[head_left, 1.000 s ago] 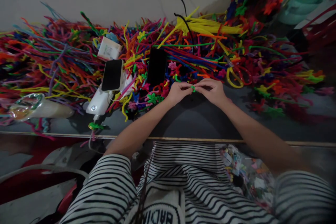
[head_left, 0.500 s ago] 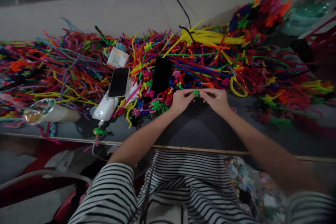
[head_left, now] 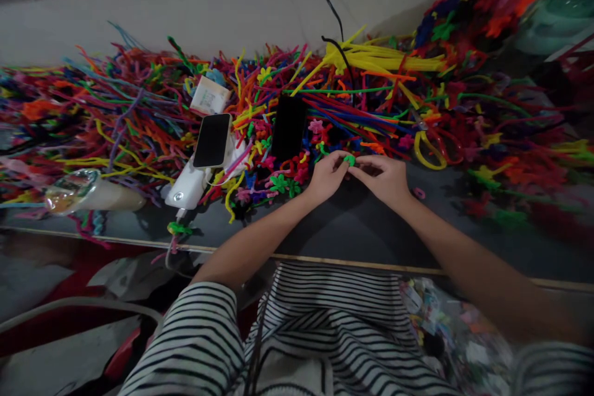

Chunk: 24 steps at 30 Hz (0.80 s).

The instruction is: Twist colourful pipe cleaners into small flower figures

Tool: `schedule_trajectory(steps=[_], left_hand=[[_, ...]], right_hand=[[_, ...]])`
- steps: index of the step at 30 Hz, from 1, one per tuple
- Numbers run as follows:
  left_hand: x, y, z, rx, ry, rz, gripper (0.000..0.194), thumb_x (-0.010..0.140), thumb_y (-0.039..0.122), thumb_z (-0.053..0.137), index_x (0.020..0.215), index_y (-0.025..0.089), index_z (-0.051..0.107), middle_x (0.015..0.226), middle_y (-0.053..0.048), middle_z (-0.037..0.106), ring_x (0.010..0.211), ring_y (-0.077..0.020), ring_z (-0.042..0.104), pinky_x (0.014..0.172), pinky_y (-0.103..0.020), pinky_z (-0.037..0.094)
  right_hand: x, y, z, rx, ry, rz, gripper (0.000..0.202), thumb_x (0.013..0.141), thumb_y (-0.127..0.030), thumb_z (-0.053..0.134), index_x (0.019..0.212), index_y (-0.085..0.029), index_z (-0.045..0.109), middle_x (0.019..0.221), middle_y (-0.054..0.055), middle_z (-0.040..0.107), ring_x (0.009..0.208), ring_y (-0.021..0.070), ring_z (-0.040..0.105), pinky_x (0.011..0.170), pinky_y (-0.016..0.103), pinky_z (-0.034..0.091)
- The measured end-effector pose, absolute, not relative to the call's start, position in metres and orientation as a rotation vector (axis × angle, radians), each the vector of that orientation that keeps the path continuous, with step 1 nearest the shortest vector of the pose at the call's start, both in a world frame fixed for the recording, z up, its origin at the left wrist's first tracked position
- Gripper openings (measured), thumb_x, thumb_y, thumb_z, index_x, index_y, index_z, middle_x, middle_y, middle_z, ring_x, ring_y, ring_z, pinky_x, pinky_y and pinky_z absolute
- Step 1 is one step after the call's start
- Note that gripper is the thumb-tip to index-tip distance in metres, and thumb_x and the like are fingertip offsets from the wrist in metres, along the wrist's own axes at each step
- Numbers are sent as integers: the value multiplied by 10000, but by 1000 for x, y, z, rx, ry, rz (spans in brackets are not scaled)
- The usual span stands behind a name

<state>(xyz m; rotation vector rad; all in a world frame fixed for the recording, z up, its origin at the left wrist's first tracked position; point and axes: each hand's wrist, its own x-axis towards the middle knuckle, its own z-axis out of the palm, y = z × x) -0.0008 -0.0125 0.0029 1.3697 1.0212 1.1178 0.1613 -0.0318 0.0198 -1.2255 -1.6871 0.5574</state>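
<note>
A small green pipe-cleaner piece (head_left: pixel 349 161), bent into a compact shape, is pinched between my two hands above the dark table. My left hand (head_left: pixel 328 174) grips its left side with thumb and forefinger. From the other side, the fingertips of my right hand (head_left: pixel 383 178) close on it. Finished-looking green pipe-cleaner flowers (head_left: pixel 279 184) lie just left of my left hand. A black phone (head_left: pixel 288 128) rests on the heap behind that hand. Scissors with yellow and red handles (head_left: pixel 429 151) lie to the right, beyond my right hand.
Heaps of coloured pipe cleaners (head_left: pixel 139 108) cover the back of the table (head_left: pixel 362 235). At left are a second phone (head_left: pixel 212 141), a white power bank (head_left: pixel 184 189) with a cable, and a lying drink cup (head_left: pixel 111 193). A plastic bag of scraps (head_left: pixel 457 328) hangs below the front edge.
Both hands have shifted their fingers around the green piece, which looks turned and rounder now. The right-hand fingers are spread a little more. The whole view has shifted slightly.
</note>
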Motion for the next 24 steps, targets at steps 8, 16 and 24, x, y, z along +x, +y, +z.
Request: schedule_trajectory(steps=[8, 16, 24], left_hand=[[-3, -14, 5, 1410, 996, 1085, 111, 902, 247, 612, 903, 146, 660, 792, -12, 683, 689, -90, 623, 675, -201, 511], [-5, -15, 1, 1594, 1038, 1115, 235, 882, 284, 661, 1076, 154, 685, 1007, -64, 727, 877, -130, 672, 809, -238, 535], [-5, -11, -8, 1636, 1058, 1153, 343, 934, 264, 590, 1260, 204, 677, 1141, -58, 755, 1003, -192, 720, 899, -315, 585]], right_hand=[[162, -32, 21, -1221, -1744, 430, 174, 834, -341, 685, 826, -213, 802, 742, 43, 775, 584, 178, 671, 561, 308, 523], [165, -28, 15, -1224, -1722, 415, 165, 863, -305, 657, 886, -232, 804, 866, 38, 800, 704, 195, 725, 668, 334, 581], [156, -35, 21, -1220, -1660, 526, 278, 906, -414, 611, 1040, -230, 772, 919, 62, 776, 701, 184, 693, 576, 304, 548]])
